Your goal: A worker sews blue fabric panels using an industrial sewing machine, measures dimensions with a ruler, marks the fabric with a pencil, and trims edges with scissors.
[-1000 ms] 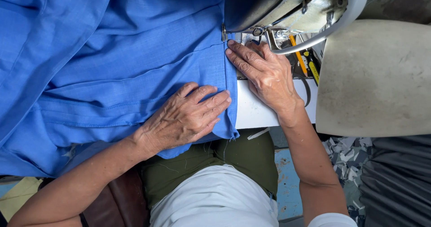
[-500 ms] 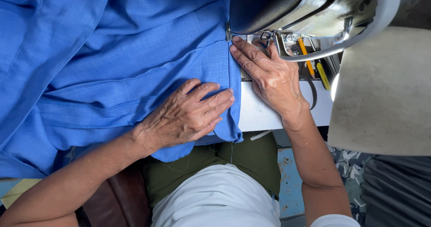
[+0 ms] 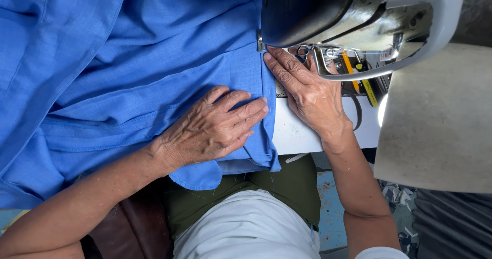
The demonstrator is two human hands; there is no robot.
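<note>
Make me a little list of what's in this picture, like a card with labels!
Left hand: flat, palm down on the blue cloth, fingers spread.
Right hand: on the white machine bed, fingertips at the cloth's folded edge.
Sewing machine: dark head just above the right fingertips.
Scissors: dark handle loop showing beside the right hand.
Cloth: large, wrinkled, hanging over the person's lap.
Padded board: pale grey, at the right.

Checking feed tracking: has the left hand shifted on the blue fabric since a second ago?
No. Left hand lies flat on the blue fabric, same spot relative to its folded edge; only the camera drifted.
</note>
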